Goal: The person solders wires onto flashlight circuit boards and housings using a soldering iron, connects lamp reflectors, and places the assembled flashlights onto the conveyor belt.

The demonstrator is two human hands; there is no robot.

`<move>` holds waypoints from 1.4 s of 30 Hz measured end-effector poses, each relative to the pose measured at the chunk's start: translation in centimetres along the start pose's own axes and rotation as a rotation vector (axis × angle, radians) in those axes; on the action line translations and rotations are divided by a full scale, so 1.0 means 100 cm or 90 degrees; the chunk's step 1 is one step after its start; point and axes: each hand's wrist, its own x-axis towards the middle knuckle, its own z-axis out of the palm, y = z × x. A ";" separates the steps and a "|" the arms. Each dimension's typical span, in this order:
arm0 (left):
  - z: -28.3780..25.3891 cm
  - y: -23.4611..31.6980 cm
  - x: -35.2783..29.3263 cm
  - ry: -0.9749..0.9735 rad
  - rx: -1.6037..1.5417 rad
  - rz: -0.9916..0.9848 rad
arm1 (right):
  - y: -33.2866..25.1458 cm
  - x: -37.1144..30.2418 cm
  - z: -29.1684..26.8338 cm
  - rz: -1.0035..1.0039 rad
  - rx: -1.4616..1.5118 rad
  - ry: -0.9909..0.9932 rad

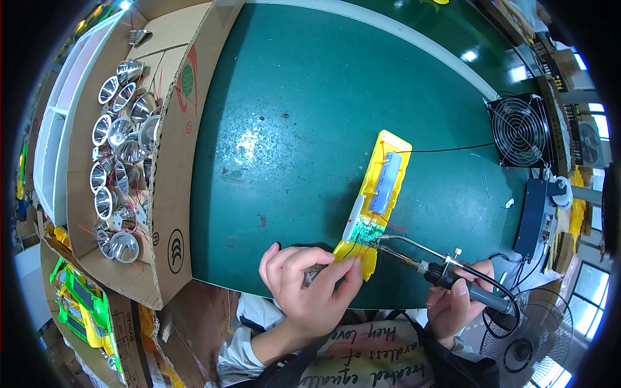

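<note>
A yellow flashlight housing (398, 143) lies open and slanted on the green bench, with a blue cylindrical battery (387, 183) in it. Toward its near end sits a small green circuit board (367, 233) with thin red and dark wires. My right hand (460, 294) grips a soldering iron (446, 277) with a metal feed tube (414, 244); its tip meets the board's near edge. Thumb and fingers of my left hand (314, 284) are pinched at the housing's near end, on thin wires leading from the board. A shiny piece, perhaps a reflector, partly shows under that hand.
At left stands a cardboard box (174, 161) holding several silver reflector cups (121, 132) with red wires. A black fan (519, 129) and a dark blue box-shaped unit (533, 216) occupy the right side. Below the cardboard box are green and yellow housings (81, 310).
</note>
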 end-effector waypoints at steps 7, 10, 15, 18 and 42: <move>-0.002 0.001 0.002 -0.020 0.005 0.014 | 0.001 -0.001 -0.002 -0.018 0.015 0.006; -0.002 0.003 0.002 -0.025 0.008 0.018 | 0.001 -0.001 -0.005 -0.021 0.022 0.008; 0.000 0.002 -0.002 -0.011 0.030 0.015 | 0.003 -0.001 -0.010 -0.016 0.037 0.030; 0.004 0.002 -0.004 0.014 0.044 0.011 | 0.004 -0.001 -0.016 -0.017 0.046 0.037; -0.019 0.032 0.023 -0.111 0.129 -0.050 | 0.011 0.073 -0.101 -0.142 0.065 -0.005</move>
